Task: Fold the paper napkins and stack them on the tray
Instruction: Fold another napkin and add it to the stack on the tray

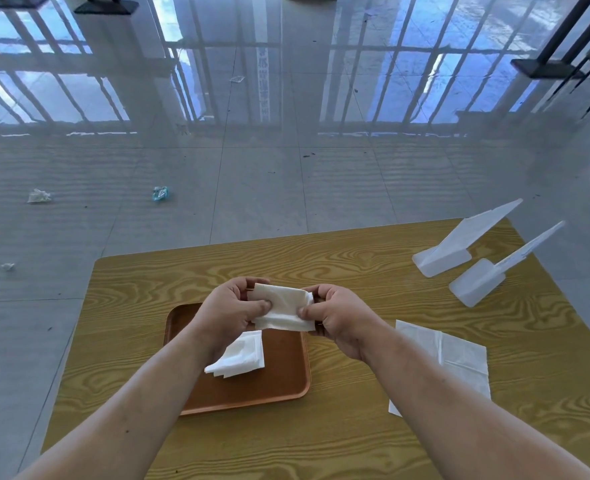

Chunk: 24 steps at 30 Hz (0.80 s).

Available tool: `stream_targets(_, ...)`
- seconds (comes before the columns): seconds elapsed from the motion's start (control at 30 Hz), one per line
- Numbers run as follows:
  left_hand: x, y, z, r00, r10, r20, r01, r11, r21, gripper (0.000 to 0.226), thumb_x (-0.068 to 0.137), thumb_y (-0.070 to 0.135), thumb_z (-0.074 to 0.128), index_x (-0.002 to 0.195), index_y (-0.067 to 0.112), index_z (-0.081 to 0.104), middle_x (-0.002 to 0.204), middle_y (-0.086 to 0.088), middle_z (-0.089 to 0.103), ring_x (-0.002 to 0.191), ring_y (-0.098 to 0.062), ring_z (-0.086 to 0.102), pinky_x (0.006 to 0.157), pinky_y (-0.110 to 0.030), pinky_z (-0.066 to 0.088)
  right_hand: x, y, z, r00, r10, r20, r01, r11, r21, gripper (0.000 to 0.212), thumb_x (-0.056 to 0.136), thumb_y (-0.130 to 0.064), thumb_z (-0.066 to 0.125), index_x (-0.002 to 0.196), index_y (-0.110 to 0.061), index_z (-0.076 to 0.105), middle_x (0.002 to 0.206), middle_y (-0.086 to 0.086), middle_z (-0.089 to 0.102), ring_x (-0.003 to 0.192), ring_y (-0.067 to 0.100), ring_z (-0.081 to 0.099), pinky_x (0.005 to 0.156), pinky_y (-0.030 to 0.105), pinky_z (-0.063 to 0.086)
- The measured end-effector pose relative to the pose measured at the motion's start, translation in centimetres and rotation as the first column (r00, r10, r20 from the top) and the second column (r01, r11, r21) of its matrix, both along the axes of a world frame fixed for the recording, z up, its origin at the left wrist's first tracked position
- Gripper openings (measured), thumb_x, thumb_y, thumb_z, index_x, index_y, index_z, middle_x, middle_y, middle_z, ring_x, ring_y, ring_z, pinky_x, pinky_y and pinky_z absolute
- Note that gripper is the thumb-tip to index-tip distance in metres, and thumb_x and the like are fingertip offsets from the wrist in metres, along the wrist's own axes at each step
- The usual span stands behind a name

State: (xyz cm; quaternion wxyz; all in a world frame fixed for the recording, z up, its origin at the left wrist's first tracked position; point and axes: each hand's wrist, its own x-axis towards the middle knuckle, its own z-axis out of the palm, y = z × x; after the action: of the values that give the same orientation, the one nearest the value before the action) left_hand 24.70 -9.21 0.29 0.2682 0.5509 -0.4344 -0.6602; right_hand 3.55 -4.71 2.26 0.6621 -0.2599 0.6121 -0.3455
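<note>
A folded white paper napkin [284, 307] is held in the air above the far part of the brown tray [279, 368]. My left hand [232, 310] pinches its left end and my right hand [338, 315] pinches its right end. On the tray lies a small stack of folded napkins [239, 358], partly hidden by my left wrist. Unfolded white napkins [459, 355] lie flat on the table to the right of the tray, partly under my right forearm.
The wooden table [355, 268] bears two white plastic stands, one [456, 244] at the far right and another [487, 277] beside it. Beyond the table's far edge is a glossy tiled floor with scraps of litter [160, 194].
</note>
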Motion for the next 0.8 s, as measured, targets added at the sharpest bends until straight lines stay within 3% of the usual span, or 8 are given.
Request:
stream_targets(0.17,1.8,-0.3,-1.7,0.991,0.031,0.132,-0.029,0.999,-0.019,0.005,0.086,0.014,0.086,0.088,0.017,0.082,0.085,-0.003,0.082,0.072,-0.015,0.075,0.065,-0.024,0.059,1.1,-1.1,-2.0,0.997,0.003,-0.072,-0.002,1.000,0.015,0.013,0.089,0.003,0.074,0.098,-0.006,0.075,0.090,0.009,0.078,0.083,0.022,0.074,0.076,0.037,0.063)
stream_targets(0.27,3.1,-0.2,-3.2,0.976,0.044,0.214,-0.041,0.999,-0.017,0.011,0.088,0.023,0.085,0.083,0.016,0.079,0.068,0.005,0.074,0.059,-0.010,0.064,0.058,-0.025,0.056,2.2,-1.8,-3.5,0.991,0.021,-0.130,-0.015,0.999,0.046,0.005,0.089,-0.010,0.079,0.094,-0.007,0.078,0.086,0.008,0.077,0.076,0.020,0.072,0.072,0.037,0.062)
stream_targets(0.37,4.6,0.1,-5.0,0.949,0.036,0.312,-0.031,0.999,-0.020,0.017,0.089,0.030,0.084,0.081,0.017,0.077,0.064,0.006,0.071,0.056,-0.008,0.062,0.056,-0.025,0.055,3.3,-2.2,-5.6,0.955,0.134,-0.266,-0.113,0.989,0.092,0.015,0.091,-0.023,0.078,0.093,-0.008,0.078,0.081,0.007,0.074,0.069,0.019,0.066,0.065,0.035,0.057)
stream_targets(0.47,5.9,0.5,-7.2,0.912,0.018,0.409,-0.010,1.000,-0.022,0.021,0.088,0.034,0.084,0.077,0.019,0.074,0.061,0.007,0.069,0.054,-0.007,0.061,0.056,-0.028,0.054,4.6,-2.2,-7.7,0.899,0.254,-0.358,-0.217,0.966,0.141,0.012,0.094,-0.021,0.074,0.094,-0.009,0.076,0.077,0.004,0.072,0.058,0.012,0.063,0.053,0.027,0.054)
stream_targets(0.63,7.4,1.9,-11.1,0.783,-0.035,0.620,0.053,0.999,-0.010,0.033,0.089,0.041,0.077,0.076,0.014,0.065,0.065,0.000,0.066,0.059,-0.021,0.062,0.059,-0.041,0.050,6.9,-1.8,-10.8,0.733,0.431,-0.526,-0.397,0.899,0.184,0.015,0.095,-0.023,0.065,0.082,-0.015,0.069,0.069,0.000,0.064,0.058,0.014,0.056,0.055,0.030,0.047)
stream_targets(0.8,8.6,2.7,-13.0,0.645,-0.075,0.760,0.113,0.994,0.002,0.036,0.087,0.055,0.072,0.075,0.023,0.061,0.071,0.006,0.068,0.065,-0.015,0.063,0.053,-0.034,0.042,8.4,-1.4,-12.7,0.487,0.532,-0.692,-0.526,0.812,0.255,0.028,0.097,-0.036,0.060,0.072,-0.024,0.055,0.073,-0.004,0.063,0.065,0.015,0.058,0.053,0.031,0.040)
